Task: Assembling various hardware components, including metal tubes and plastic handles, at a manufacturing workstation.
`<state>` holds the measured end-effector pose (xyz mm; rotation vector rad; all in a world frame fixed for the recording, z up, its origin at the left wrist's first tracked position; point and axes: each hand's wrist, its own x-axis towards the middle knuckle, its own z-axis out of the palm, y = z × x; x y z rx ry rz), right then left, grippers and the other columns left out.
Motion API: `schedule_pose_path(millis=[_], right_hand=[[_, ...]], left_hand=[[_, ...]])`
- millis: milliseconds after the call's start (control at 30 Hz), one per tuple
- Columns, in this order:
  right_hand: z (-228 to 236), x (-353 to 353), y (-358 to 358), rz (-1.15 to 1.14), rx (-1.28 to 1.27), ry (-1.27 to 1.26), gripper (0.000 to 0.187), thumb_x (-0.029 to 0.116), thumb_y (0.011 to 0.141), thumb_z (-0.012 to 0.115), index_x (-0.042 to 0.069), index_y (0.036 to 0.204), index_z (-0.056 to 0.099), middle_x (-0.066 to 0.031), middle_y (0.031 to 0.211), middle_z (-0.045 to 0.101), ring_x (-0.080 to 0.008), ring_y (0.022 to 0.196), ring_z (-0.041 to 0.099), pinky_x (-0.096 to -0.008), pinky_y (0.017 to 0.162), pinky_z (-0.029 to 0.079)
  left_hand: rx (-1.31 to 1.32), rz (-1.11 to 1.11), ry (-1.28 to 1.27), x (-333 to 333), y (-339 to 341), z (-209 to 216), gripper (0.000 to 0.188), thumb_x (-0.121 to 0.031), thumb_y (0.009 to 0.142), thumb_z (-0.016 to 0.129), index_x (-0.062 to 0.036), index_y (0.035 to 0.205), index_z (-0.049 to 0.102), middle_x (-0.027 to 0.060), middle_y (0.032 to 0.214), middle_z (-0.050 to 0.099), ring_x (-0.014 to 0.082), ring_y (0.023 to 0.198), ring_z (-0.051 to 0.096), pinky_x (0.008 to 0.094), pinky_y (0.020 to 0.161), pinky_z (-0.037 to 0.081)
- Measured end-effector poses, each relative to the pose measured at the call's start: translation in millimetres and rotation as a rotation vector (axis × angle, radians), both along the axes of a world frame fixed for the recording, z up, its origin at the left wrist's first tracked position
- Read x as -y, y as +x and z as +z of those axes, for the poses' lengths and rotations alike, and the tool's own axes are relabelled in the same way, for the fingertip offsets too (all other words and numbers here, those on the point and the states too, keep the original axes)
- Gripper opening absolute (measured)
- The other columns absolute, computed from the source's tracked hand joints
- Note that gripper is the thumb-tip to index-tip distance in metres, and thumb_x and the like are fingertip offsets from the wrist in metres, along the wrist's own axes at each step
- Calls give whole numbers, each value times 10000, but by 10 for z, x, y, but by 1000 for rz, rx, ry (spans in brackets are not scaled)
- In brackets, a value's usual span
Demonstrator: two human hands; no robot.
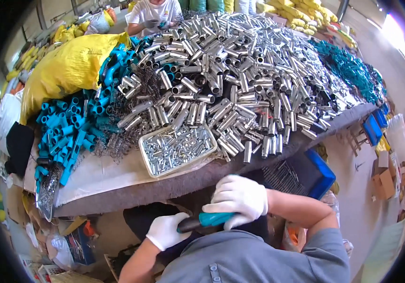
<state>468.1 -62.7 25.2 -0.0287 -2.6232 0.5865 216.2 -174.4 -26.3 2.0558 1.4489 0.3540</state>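
Note:
Close to my body, both white-gloved hands are on one teal-and-black plastic handle (pixel 215 218). My left hand (pixel 167 231) is closed round its dark end. Over the teal end, my right hand (pixel 240 200) is closed, and its fingers cover part of it. The handle lies almost level, below the table's front edge. On the table stands a white tray (pixel 148 162) full of small metal pins or screws. Behind it rises a large heap of shiny metal tubes (pixel 221 111). Teal plastic tubes (pixel 66 122) are piled to the left, beside tangled wire springs (pixel 117 141).
A yellow sack (pixel 66 59) spills teal parts at the left. Teal pieces (pixel 348 68) lie at the far right. Below the table edge, a blue bin (pixel 322 174) holds thin metal rods. Another person (pixel 153 16) works across the table. Cardboard boxes (pixel 384 179) stand right.

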Motion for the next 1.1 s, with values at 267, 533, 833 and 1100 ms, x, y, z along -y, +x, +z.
schedule_pose_path(millis=[267,533,833,1100], right_hand=[[-395,561,-287,-171,-178,-2157,389,396,923,524,23,829,575,-56,654,566,-157,614,542,-312,609,441],[-309,293,-204,-225,-72,-532,766,454,818,652,15,1373,359,-195,1047,595,-316,954,595,-379,846,469],[-233,-1176,678,-1079,532,81,191,209,790,619,106,943,668,-102,963,607,-309,903,606,-409,771,495],[-248,-1128,640,-1007,570,194,202,176,711,636,67,881,640,-113,927,579,-292,870,609,-394,751,500]], left_hand=[[-572,-33,1124,-470,-266,317,165,-105,746,624,-91,904,578,30,679,459,176,593,499,337,539,401],[1971,513,-178,-454,269,417,459,-330,974,443,-24,1315,401,75,1081,558,224,995,557,419,942,428],[1788,871,-238,-376,316,48,294,-355,958,423,-99,1085,492,48,900,556,160,672,558,331,546,491],[1448,403,-210,-302,350,-250,483,-381,947,446,-27,1269,382,110,776,537,189,590,559,322,548,499]])
